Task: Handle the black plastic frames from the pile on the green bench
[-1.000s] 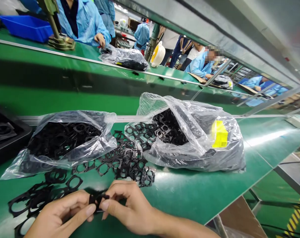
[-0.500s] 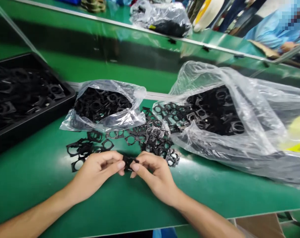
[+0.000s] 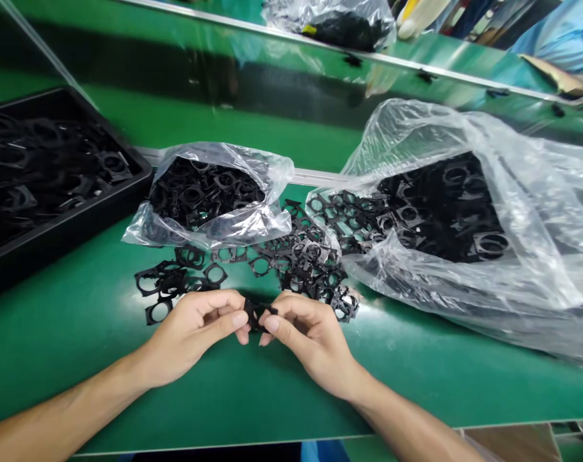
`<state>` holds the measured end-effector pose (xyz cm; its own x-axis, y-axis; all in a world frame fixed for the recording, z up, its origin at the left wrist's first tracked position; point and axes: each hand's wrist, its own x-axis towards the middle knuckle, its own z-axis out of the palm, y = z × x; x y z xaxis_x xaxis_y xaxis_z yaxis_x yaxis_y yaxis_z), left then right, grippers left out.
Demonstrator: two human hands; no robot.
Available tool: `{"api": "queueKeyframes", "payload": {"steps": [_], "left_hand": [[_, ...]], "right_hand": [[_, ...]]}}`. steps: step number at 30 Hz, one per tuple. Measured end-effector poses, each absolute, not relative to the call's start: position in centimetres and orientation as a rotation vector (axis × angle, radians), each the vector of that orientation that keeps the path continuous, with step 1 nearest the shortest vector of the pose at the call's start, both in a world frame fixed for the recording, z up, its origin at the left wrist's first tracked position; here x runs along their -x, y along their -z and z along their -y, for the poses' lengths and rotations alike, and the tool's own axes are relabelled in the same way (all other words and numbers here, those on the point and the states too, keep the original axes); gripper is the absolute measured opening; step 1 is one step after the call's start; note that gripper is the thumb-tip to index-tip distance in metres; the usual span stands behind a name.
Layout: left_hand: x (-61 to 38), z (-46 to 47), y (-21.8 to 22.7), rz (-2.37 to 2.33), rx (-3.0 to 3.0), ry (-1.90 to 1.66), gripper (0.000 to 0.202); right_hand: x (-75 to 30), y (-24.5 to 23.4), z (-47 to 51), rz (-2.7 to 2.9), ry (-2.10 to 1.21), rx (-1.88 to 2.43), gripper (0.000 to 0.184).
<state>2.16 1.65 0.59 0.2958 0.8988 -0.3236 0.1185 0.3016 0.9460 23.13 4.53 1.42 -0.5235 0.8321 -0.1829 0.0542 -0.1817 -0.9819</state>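
Observation:
Between my two hands is a small black plastic part (image 3: 257, 316), pinched from both ends and partly covered by fingers; I cannot tell whether it is one piece or two. My left hand (image 3: 198, 330) grips its left end between thumb and fingers. On the right end, the thumb and fingertips of my right hand (image 3: 311, 333) are closed. Just beyond the hands lies a loose pile of flat black frames (image 3: 305, 256) with round holes. A few more black frames (image 3: 161, 280) lie behind my left hand on the green table (image 3: 253, 398).
A black tray (image 3: 103, 196) full of similar parts stands at the left. Behind the hands lies a clear plastic bag (image 3: 272, 221) of black frames. A larger clear bag (image 3: 465, 289) spills frames at the right. Across the divider, a person's blue sleeve (image 3: 561, 35) shows.
The camera view has shifted slightly, so the table's contents sit a little differently in frame. Both hands keep their pinch on the black part, with little visible change.

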Motion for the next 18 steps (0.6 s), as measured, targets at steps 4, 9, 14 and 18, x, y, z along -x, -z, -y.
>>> {"api": "queueKeyframes", "payload": {"steps": [4,9,14,18], "left_hand": [[-2.19,-1.68,-0.68,-1.152,-1.149,-0.700,0.026],[-2.22,-1.67,-0.81,-1.168,-1.147,-0.675,0.027],[-2.26,-1.61,-0.92,-1.193,-1.160,-0.691,0.027],[-2.23,-1.68,-1.18,-1.175,-1.139,-0.696,0.027]], "right_hand": [[-23.21,-1.52,-4.54,1.481,-1.801,1.028,0.035],[-23.08,-1.54,-4.58,1.450,-1.835,1.034,0.034],[-23.07,-1.20,-4.45,1.348,-1.901,1.003,0.032],[-23.15,-1.08,-4.55,1.380,-1.898,1.025,0.035]]}}
